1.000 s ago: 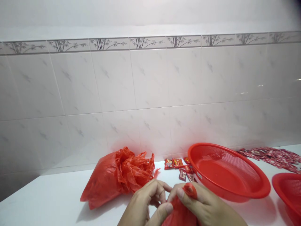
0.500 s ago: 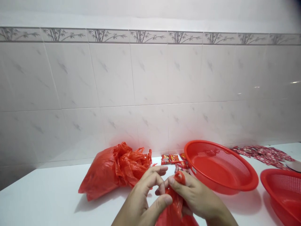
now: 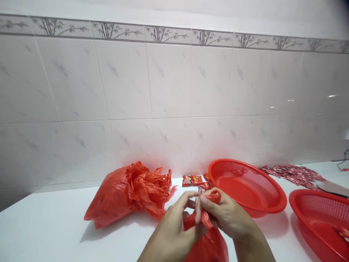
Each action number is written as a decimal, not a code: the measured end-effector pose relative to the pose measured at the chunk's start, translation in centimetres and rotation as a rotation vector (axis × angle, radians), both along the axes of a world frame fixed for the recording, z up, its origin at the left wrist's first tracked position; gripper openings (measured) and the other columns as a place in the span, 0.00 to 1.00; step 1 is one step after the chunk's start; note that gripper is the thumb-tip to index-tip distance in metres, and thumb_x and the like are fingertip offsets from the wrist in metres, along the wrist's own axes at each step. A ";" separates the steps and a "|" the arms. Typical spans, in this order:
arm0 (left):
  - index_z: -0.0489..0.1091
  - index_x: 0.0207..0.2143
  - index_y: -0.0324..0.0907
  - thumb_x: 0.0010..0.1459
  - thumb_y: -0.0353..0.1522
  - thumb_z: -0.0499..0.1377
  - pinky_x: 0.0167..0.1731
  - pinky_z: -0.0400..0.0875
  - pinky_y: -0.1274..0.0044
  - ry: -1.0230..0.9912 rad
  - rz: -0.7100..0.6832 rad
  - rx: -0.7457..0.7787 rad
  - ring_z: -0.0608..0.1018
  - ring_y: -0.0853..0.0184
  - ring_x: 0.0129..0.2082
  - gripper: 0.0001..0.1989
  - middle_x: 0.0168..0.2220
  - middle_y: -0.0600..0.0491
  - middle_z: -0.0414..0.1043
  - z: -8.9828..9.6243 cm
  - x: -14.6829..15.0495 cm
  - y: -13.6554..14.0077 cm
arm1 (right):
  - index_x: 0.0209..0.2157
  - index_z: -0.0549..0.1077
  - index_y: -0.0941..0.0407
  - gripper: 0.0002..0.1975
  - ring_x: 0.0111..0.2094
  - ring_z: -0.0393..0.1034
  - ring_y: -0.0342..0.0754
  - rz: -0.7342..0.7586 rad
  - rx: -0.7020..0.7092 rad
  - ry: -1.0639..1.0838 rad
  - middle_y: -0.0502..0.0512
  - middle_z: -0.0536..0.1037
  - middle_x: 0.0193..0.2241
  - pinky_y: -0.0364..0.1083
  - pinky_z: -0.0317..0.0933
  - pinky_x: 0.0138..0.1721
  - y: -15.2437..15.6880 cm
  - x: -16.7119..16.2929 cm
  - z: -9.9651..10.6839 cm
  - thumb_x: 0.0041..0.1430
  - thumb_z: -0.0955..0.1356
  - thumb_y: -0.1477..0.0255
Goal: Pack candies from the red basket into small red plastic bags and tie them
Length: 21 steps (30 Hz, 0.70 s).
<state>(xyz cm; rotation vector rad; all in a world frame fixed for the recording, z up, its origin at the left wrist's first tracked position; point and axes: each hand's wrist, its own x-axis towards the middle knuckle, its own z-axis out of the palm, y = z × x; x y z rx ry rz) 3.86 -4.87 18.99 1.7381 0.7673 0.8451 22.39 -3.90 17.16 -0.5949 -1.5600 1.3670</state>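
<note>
At the front centre my right hand point(image 3: 231, 214) is closed around the gathered neck of a red plastic bag point(image 3: 211, 247), with a loop of the film standing up over the thumb. My left hand point(image 3: 174, 229) is closed too, its curled fingers meeting the right ones on a twisted strip of the same bag. The bag's body hangs below both hands, cut off by the bottom edge of the view. To the left, a second, filled red plastic bag point(image 3: 110, 196) lies on its side, its crumpled opening towards the right.
Behind my hands, small red snack packets point(image 3: 188, 181) lie by the wall. A red plastic basket point(image 3: 231, 187) stands right of them; another red basket point(image 3: 311, 214) is at the right edge. Many patterned packets point(image 3: 294, 176) are spread behind the baskets on the white table point(image 3: 54, 214).
My left fingers, spread apart half a second ago, have closed in on the bag's neck beside my right hand. The view has shifted slightly, so the surroundings sit further left.
</note>
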 end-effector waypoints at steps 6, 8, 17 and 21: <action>0.77 0.48 0.41 0.68 0.37 0.58 0.47 0.74 0.70 0.084 0.054 -0.002 0.81 0.61 0.40 0.12 0.36 0.50 0.80 1.1 -2.4 0.6 | 0.44 0.85 0.52 0.09 0.37 0.73 0.47 -0.218 0.355 -0.285 0.55 0.78 0.35 0.45 0.66 0.40 -0.6 0.4 1.1 0.68 0.72 0.66; 0.75 0.54 0.42 0.71 0.45 0.55 0.51 0.73 0.67 0.055 0.092 -0.033 0.81 0.60 0.41 0.19 0.36 0.50 0.81 1.1 -3.0 0.8 | 0.47 0.84 0.50 0.09 0.37 0.72 0.46 -0.355 0.458 -0.330 0.54 0.78 0.36 0.45 0.66 0.40 -0.5 -0.4 1.1 0.68 0.71 0.71; 0.81 0.48 0.42 0.69 0.40 0.58 0.55 0.73 0.67 -0.017 0.040 0.046 0.80 0.56 0.51 0.16 0.46 0.46 0.82 1.9 -3.2 0.9 | 0.49 0.84 0.47 0.12 0.35 0.75 0.45 -0.433 0.680 -0.188 0.53 0.80 0.35 0.43 0.69 0.38 0.5 -2.8 0.0 0.69 0.71 0.73; 0.81 0.43 0.43 0.69 0.42 0.57 0.47 0.74 0.71 0.129 0.199 0.168 0.80 0.59 0.42 0.16 0.40 0.48 0.81 2.1 -3.5 0.9 | 0.50 0.84 0.47 0.11 0.38 0.77 0.47 -0.460 0.654 -0.308 0.54 0.83 0.38 0.45 0.69 0.40 0.6 -2.5 0.5 0.71 0.70 0.66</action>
